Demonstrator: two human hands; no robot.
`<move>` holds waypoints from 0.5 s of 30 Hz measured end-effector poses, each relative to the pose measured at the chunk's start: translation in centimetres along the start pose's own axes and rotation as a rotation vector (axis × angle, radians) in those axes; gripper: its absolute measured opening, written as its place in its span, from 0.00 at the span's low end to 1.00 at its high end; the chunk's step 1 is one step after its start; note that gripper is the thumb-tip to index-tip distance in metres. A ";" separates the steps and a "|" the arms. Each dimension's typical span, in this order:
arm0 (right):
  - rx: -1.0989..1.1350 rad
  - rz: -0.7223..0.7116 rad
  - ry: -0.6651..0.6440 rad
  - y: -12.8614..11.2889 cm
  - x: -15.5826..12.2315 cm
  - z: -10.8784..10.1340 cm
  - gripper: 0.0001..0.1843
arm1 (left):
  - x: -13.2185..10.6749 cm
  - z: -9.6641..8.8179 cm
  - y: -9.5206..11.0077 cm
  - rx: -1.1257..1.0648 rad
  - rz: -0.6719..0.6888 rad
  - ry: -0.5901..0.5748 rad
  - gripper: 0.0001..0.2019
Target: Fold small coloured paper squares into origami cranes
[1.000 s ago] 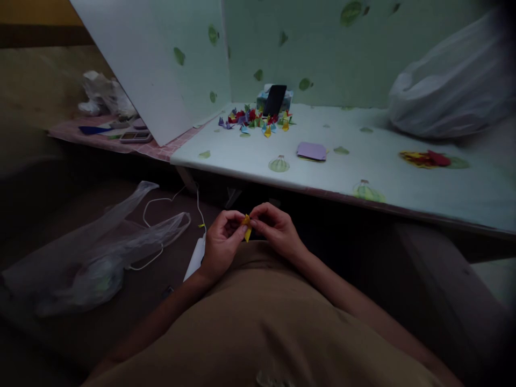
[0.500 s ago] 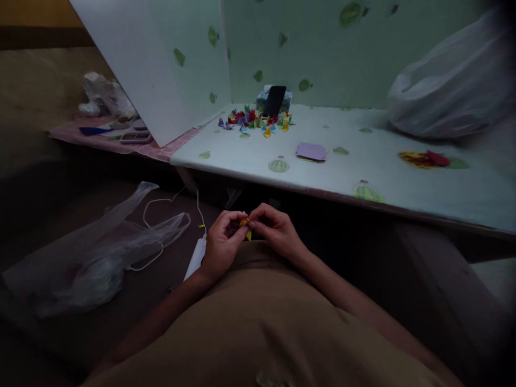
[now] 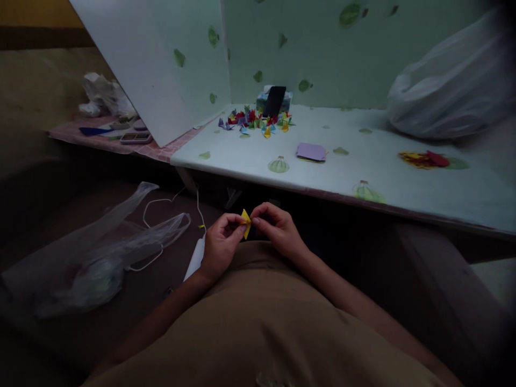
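Note:
A small folded piece of yellow paper is held up in front of my belly, below the table's front edge. My left hand pinches its left side between thumb and fingers. At its right corner, the thumb and forefinger of my right hand close on the paper's tip. Most of the diamond-like shape shows between the two hands; the fingertips cover its side corners. On the table beyond, many-coloured folded paper cranes stand in a cluster.
A stack of purple paper lies on the table. Behind the cranes a dark phone leans on a tissue box. Red and yellow paper pieces lie right, near a white plastic bag. A clear bag and white cable are lower left.
My fingers have drawn apart slightly, and more of the yellow paper now shows between them. My right fingertips have shifted a little to the right. The table items have stayed put.

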State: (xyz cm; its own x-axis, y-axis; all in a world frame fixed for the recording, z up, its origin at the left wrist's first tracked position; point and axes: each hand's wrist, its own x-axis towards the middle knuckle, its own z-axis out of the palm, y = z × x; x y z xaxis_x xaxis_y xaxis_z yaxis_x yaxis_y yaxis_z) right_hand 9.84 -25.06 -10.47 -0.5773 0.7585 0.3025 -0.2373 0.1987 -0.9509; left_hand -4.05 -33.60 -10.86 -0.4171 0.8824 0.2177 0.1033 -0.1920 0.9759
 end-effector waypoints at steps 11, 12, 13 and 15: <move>0.027 -0.024 0.000 -0.2 -0.1 0.1 0.13 | 0.2 0.1 -0.9 -0.390 -0.207 -0.034 0.11; 0.030 -0.027 -0.002 -0.2 -0.1 0.1 0.13 | 0.2 0.1 -0.9 -0.410 -0.219 -0.040 0.12; 0.032 -0.024 -0.003 -0.3 -0.1 0.1 0.14 | 0.2 0.1 -0.8 -0.429 -0.231 -0.046 0.12; 0.039 -0.009 -0.003 -0.3 -0.1 0.2 0.13 | 0.2 0.1 -0.8 -0.470 -0.248 -0.055 0.13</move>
State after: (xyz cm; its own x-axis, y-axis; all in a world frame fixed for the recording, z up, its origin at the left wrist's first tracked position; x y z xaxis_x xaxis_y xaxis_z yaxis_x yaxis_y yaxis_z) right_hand 9.84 -25.29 -10.21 -0.5777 0.7546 0.3112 -0.2730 0.1807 -0.9449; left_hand -4.09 -33.22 -11.58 -0.3287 0.9444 -0.0090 -0.4131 -0.1352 0.9006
